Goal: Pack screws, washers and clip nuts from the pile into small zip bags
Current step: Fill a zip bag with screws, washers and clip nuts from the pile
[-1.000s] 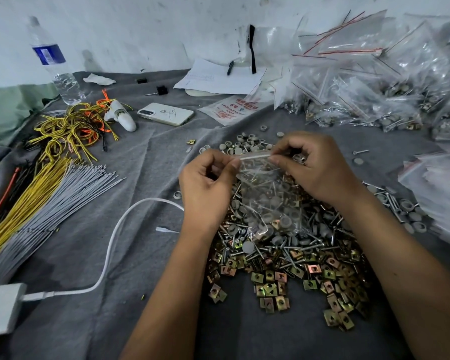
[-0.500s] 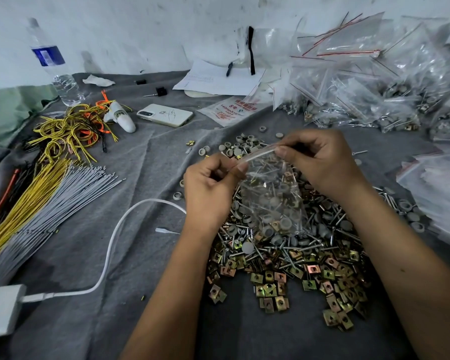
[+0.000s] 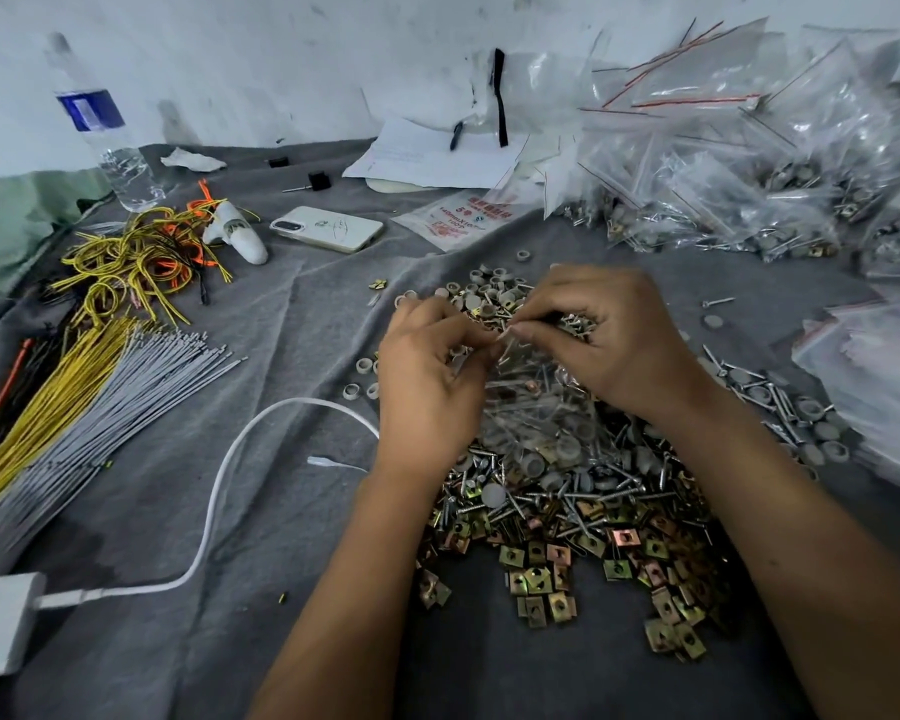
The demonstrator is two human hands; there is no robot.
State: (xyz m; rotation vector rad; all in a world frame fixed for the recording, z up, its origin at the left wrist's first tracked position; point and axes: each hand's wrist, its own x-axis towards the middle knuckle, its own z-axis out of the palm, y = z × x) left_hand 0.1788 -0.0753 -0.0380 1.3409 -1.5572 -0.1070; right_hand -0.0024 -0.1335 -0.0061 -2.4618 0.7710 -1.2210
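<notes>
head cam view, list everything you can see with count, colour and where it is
zip bag: one, clear, part filled, held above the pile
pile of screws, washers and clip nuts: one, silver, grey and brass, centre of the grey cloth
filled zip bags: many, clear, far right heap
phone: one, white, beyond the pile
water bottle: one, clear with blue label, far left
wire bundles: several, yellow, grey and orange, left
charger with cable: one, white, near left
papers: a few, white, by the wall
left hand: pinches the bag's top edge
right hand: pinches the same top edge
</notes>
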